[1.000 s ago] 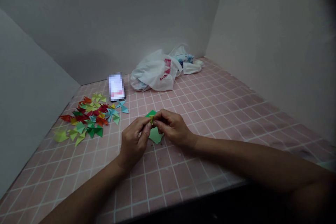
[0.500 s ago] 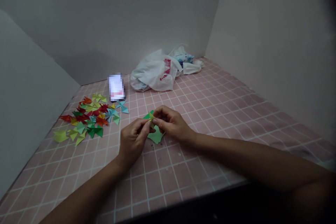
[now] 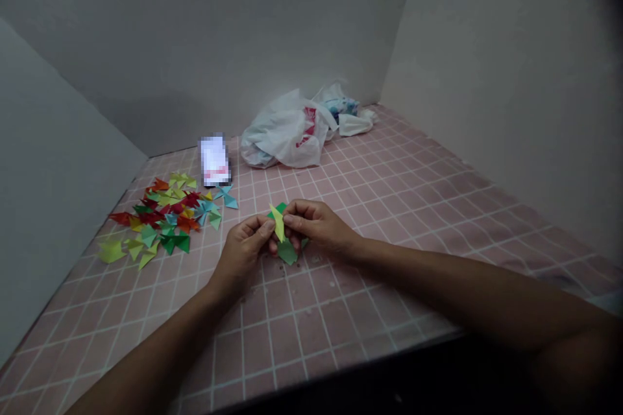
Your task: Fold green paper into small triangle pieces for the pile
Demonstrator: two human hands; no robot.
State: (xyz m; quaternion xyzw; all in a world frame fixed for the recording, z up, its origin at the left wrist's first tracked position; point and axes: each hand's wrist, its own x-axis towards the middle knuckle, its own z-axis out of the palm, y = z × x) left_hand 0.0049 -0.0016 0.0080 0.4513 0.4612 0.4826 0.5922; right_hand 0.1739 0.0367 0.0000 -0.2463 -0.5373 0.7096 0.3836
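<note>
A small folded piece of yellow paper (image 3: 278,223) is held upright between my two hands, over the middle of the table. My left hand (image 3: 250,238) pinches its left side between thumb and fingers. On the other side, my right hand (image 3: 315,224) grips it with thumb and forefinger. Beneath the hands lie sheets of green paper (image 3: 288,253), partly hidden by the fingers. Off to the left, several folded paper pieces (image 3: 165,214) in red, orange, yellow, green and blue lie in a loose pile.
A phone (image 3: 215,161) with a lit, blurred screen stands behind the paper pile. Farther back is a crumpled white plastic bag (image 3: 287,133), with a blue and white packet (image 3: 341,106) beside it. Walls border the pink checked tablecloth (image 3: 389,207) at the back and sides.
The yellow paper has turned so that its long pointed shape shows more between my hands. My fingertips have moved slightly apart. The pile and phone lie as before.
</note>
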